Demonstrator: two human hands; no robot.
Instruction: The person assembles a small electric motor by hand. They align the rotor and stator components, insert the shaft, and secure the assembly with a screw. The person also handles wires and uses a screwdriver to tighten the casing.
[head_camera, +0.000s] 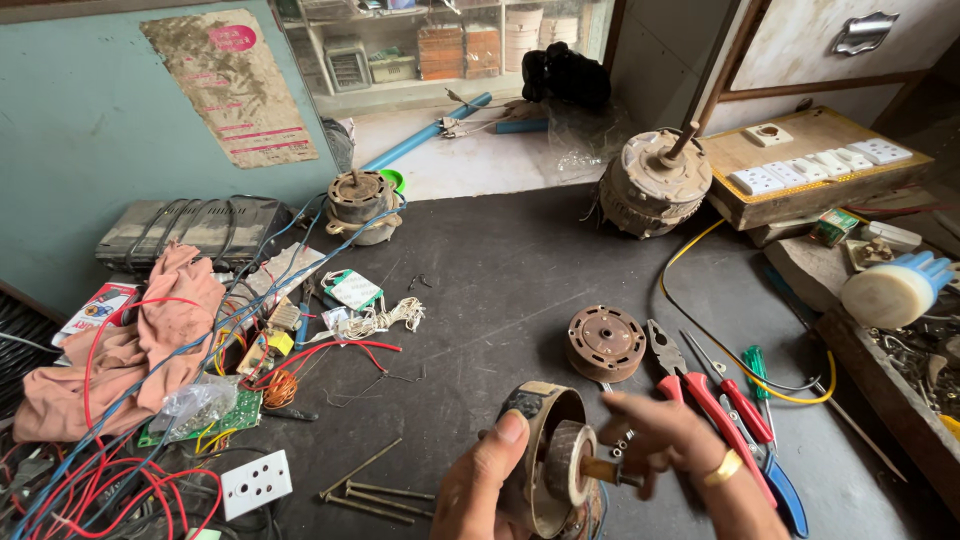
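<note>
My left hand (478, 490) grips a round, rusty motor housing (540, 420) at the bottom centre, thumb on its rim. Inside the housing sits a rotor (567, 462) with a short shaft pointing right. My right hand (680, 445), with a gold ring, is at the shaft end (610, 472), fingers pinched around it. A loose round motor end cover (605, 343) lies on the dark bench just beyond my hands.
Red-handled pliers (700, 385), a red screwdriver (735, 400) and a green screwdriver (757, 372) lie right of my hands. Long bolts (365, 488) lie to the left. Tangled wires, a circuit board and cloth (150, 340) fill the left side. Two motors (655, 182) (360, 205) stand at the back.
</note>
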